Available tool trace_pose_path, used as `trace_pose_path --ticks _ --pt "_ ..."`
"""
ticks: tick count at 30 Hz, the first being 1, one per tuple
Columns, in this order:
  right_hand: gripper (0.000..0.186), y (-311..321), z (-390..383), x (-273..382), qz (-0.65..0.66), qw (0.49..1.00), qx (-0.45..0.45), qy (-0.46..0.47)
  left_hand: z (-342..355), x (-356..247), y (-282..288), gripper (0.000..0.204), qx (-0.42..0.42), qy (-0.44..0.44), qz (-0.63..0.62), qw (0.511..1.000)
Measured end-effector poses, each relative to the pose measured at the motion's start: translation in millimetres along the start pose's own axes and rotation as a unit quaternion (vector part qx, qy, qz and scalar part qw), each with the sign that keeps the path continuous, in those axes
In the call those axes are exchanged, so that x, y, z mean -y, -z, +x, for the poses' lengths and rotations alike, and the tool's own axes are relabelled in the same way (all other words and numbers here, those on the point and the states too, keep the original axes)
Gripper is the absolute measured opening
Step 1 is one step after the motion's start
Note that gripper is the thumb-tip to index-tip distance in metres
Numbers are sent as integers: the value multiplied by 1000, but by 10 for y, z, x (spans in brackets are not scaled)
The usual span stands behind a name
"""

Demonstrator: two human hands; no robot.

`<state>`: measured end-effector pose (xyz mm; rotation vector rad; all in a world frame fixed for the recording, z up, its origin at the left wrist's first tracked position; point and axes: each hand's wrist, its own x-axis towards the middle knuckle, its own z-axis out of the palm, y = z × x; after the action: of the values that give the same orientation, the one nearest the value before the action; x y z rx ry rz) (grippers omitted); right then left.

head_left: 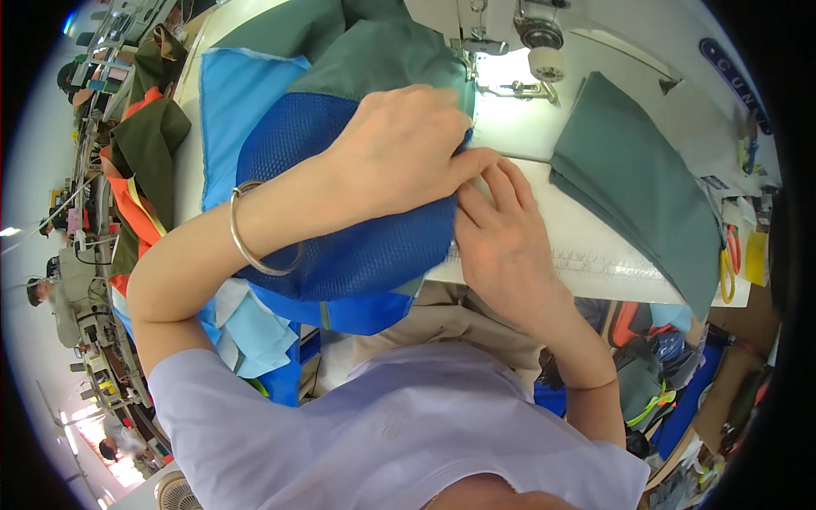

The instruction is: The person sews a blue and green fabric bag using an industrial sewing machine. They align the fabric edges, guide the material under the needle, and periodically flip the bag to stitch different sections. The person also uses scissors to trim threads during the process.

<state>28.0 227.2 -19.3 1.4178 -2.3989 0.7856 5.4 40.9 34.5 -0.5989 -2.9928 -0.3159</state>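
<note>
A garment piece of blue mesh fabric (365, 242) with grey-green cloth (382, 55) joined above it lies on the white sewing table (510, 178). My left hand (408, 144), its wrist in a metal bangle (238, 229), rests across the mesh with its fingers closed at the right edge. There it meets my right hand (507, 234), whose bent fingers pinch the same edge. The fingertips of both hands are partly hidden. Just beyond them, the lit presser foot (473, 76) of the sewing machine stands by the cloth's edge.
Folded grey-green panels (633, 178) lie on the right of the table. Scissors with yellow handles (727, 272) are at the right edge. A light blue cloth (225, 110) sits under the piece. Olive and orange garments (140, 161) are heaped left. Other people work at machines far left.
</note>
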Motion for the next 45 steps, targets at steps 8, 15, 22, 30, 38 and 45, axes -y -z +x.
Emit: trace_pose_path --ticks 8,15,22,30,38,45 --pt "21 26 62 -12 8 999 27 -17 -47 48 -75 19 -37 -34 23 998" --pt "20 51 102 -55 -28 998 24 -55 37 135 -153 23 -91 -47 60 993" --pt "21 -42 45 -65 -51 997 1 -59 27 242 -296 27 -147 -70 81 983" --pt "25 53 -127 125 -2 998 -30 -57 -49 238 -202 32 -117 -79 62 988" --pt "43 -296 -1226 645 384 889 11 -249 -1220 -472 318 55 -17 -59 -39 997" --pt "32 -529 -876 835 669 681 77 -288 -1349 -247 78 54 -150 -83 240 956"
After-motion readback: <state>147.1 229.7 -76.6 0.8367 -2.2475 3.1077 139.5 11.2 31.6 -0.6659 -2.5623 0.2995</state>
